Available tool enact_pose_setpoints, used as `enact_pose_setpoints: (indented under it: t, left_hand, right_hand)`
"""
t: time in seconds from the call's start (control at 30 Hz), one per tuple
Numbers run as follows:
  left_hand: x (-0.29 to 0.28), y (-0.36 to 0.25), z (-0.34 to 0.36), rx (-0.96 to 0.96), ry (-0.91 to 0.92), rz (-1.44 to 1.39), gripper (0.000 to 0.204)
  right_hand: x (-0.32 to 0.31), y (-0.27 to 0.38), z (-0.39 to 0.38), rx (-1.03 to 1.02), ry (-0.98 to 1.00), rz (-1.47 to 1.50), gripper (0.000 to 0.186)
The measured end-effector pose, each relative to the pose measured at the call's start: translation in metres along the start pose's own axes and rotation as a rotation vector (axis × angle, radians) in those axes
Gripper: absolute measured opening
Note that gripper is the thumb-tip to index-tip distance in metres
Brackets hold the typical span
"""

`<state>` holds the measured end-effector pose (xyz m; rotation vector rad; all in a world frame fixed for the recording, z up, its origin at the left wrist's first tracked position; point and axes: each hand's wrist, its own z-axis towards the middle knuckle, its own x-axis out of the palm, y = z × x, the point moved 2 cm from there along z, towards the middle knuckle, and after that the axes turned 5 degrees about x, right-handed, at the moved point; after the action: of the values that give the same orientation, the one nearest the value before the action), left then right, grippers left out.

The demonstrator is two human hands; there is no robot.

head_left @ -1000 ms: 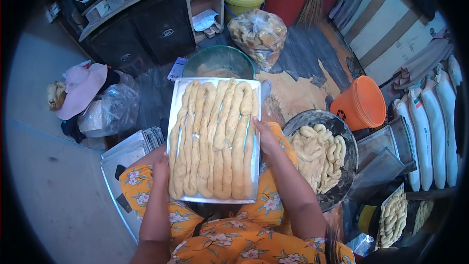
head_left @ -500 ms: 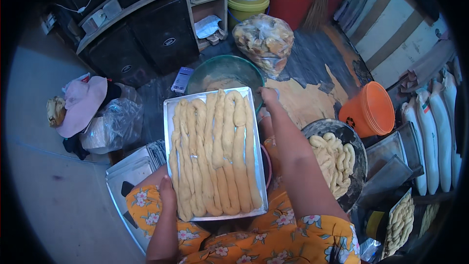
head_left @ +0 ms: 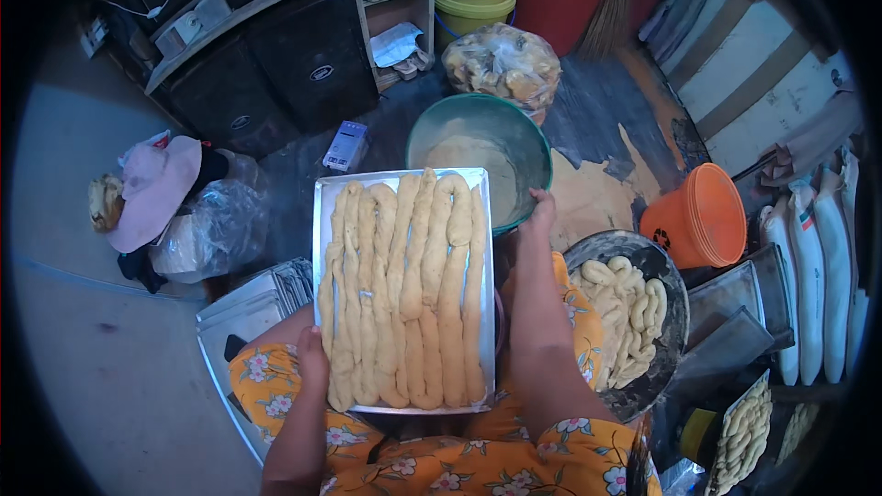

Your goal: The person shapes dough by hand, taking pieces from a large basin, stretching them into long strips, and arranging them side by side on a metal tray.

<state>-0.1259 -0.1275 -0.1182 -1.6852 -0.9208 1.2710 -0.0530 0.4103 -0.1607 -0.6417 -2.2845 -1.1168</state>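
Observation:
A metal baking tray (head_left: pixel 490 294) lies over my lap, filled with long twisted dough ropes (head_left: pixel 411 285) side by side. At the tray's left edge my left hand (head_left: pixel 313 363) grips the rim, its fingers hidden under the tray. My right hand (head_left: pixel 540 211) is closed on the rim of a green basin (head_left: pixel 415 142), which is tilted and has a pale floury layer inside. Right of my right forearm sits a dark round basin (head_left: pixel 678 331) holding thick coils of dough (head_left: pixel 625 312).
Behind the green basin stands a clear bag of bread-like pieces (head_left: pixel 503 62). An orange bucket (head_left: pixel 698 216) is at the right, near metal trays (head_left: pixel 726 331) and white sacks (head_left: pixel 808 257). Stacked trays (head_left: pixel 248 308) lie at the left. A small box (head_left: pixel 346 146) rests on the floor.
My right hand has drawn the green basin right and tipped it, so its inside shows more. The baking tray stays almost in place in my left hand.

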Motion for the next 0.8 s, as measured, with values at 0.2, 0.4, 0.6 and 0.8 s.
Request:
enact_pose_setpoints:
  t: [0.2, 0.4, 0.6, 0.8]
  left_hand:
    - [0.002, -0.017, 0.001, 0.111, 0.066, 0.061, 0.028]
    - [0.002, -0.004, 0.007, -0.024, 0.109, -0.158, 0.027]
    - [0.001, -0.005, 0.001, -0.082, 0.107, -0.206, 0.026]
    - [0.002, -0.007, 0.003, -0.051, 0.142, -0.129, 0.026]
  right_hand:
    - [-0.005, -0.007, -0.043, -0.139, -0.328, 0.203, 0.081]
    - [0.043, 0.006, 0.002, -0.039, -0.332, -0.113, 0.063]
    - [0.032, 0.055, 0.087, 0.15, 0.119, -0.234, 0.032]
    - [0.036, 0.083, 0.106, 0.257, 0.167, -0.415, 0.028]
